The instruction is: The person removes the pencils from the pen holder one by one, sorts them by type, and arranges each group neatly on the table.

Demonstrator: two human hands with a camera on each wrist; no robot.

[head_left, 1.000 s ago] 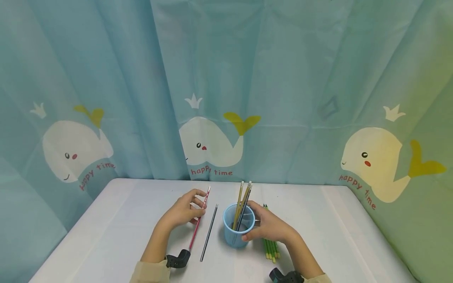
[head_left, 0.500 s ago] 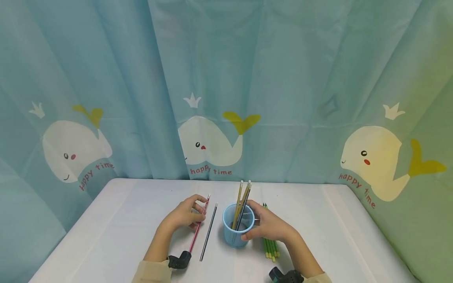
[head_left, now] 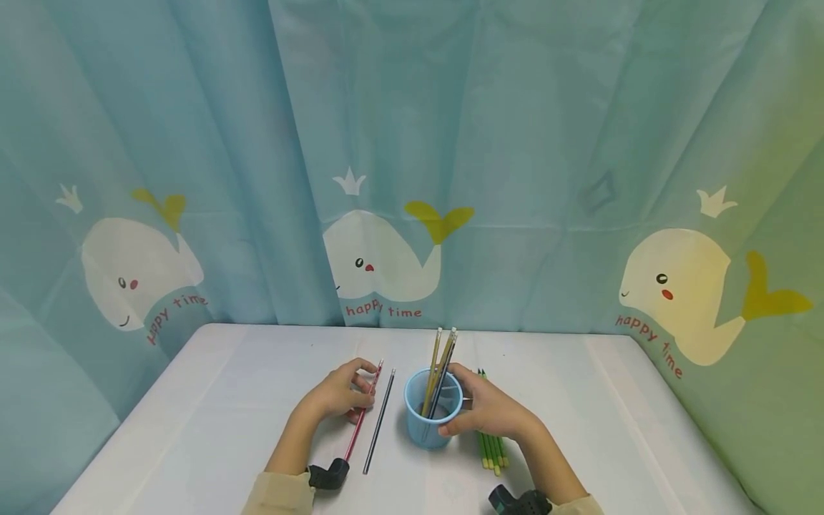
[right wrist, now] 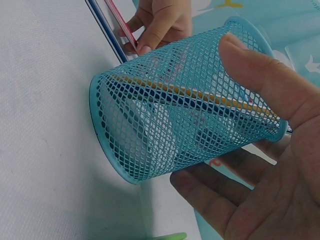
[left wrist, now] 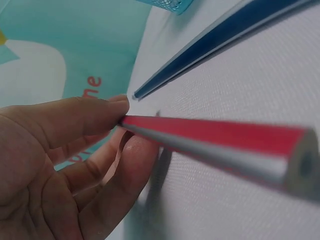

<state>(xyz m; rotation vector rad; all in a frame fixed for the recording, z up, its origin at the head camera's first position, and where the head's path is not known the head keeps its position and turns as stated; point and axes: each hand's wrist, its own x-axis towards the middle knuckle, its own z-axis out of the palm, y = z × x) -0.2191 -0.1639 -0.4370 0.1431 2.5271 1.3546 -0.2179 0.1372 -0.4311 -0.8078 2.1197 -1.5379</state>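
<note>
Dark pencil (head_left: 379, 422) between fingers (left wrist: 85, 117) and cup (head_left: 418, 429)

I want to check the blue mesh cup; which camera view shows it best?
The right wrist view: the cup appears largest, most detailed. The head view shows it smaller, from above; the left wrist view, only a piece.

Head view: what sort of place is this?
Probably a tabletop recording setup: a whale-print curtain hangs behind a white table, and black wrist-worn devices are in view.
</note>
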